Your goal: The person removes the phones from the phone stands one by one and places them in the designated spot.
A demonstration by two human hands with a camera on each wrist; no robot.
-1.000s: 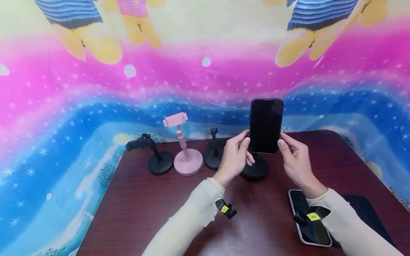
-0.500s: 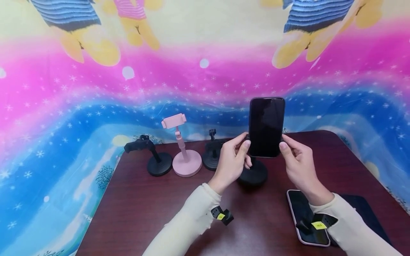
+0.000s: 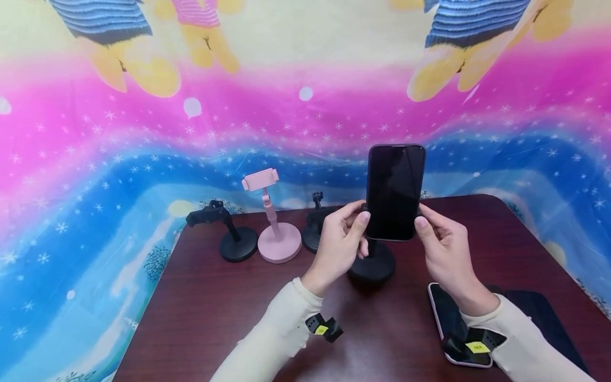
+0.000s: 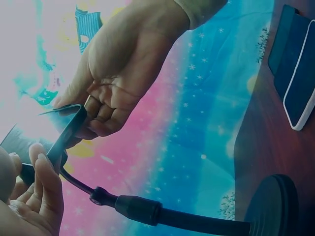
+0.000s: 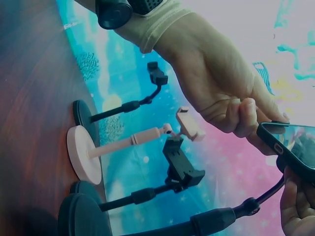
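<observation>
A black smartphone (image 3: 395,192) stands upright, screen toward me, in the clamp of a black phone stand (image 3: 372,268). At the phone's lower left edge my left hand (image 3: 338,246) grips the clamp's end between thumb and fingers. My right hand (image 3: 447,253) pinches the opposite side the same way, its thumb near the lower right edge. Seen from the left wrist, the stand's bent neck (image 4: 76,182) runs from behind the phone down to the round base (image 4: 273,201). The phone mostly hides the clamp. Whether the base touches the table cannot be told.
Left of my hands stand a black phone stand (image 3: 238,244), a pink one (image 3: 279,243) and another black one (image 3: 312,237), partly hidden. By my right wrist lie a light-rimmed phone (image 3: 444,305) and a dark flat item (image 3: 549,318). A printed cloth (image 3: 215,122) hangs behind the table.
Both hands have drawn the phone and its stand slightly nearer and to the left. The base has shifted along with them. The other stands keep their places.
</observation>
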